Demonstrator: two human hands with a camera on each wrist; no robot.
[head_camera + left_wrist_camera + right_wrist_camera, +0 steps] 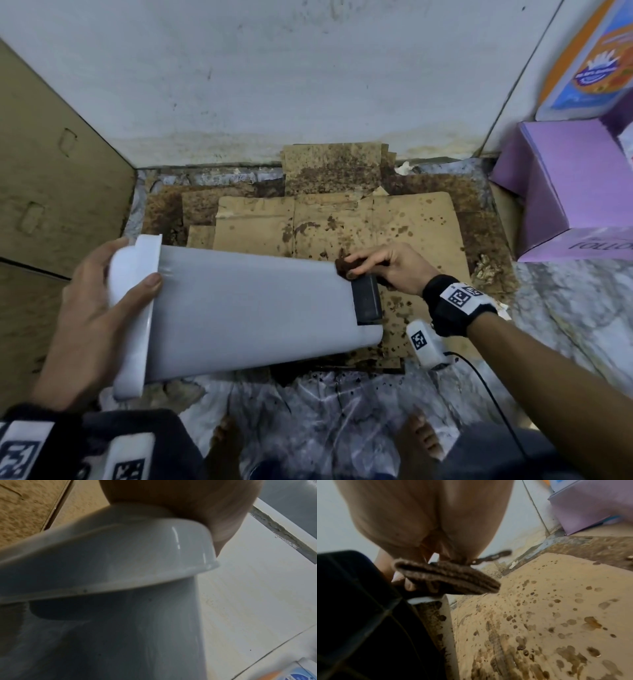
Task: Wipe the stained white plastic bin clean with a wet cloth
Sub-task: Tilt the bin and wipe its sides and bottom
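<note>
The white plastic bin (246, 305) lies tipped on its side above the floor, lid end to the left, base to the right. My left hand (92, 308) grips the lid end, thumb across the bin's upper side; the left wrist view shows the glossy lid rim (120, 561) under my palm. A black pedal (368, 301) sticks out at the base. My right hand (387, 265) pinches a brown, dirty cloth (346, 267) against the bin's far base corner. In the right wrist view the folded cloth (447, 578) hangs under my fingers beside the black pedal (359, 615).
Stained cardboard sheets (342, 222) cover the floor below the bin, spotted with brown drips. A cardboard box (51, 171) stands at the left, a purple box (565, 185) at the right. A soiled white wall (274, 75) is behind. My bare feet (421, 435) stand on plastic sheeting.
</note>
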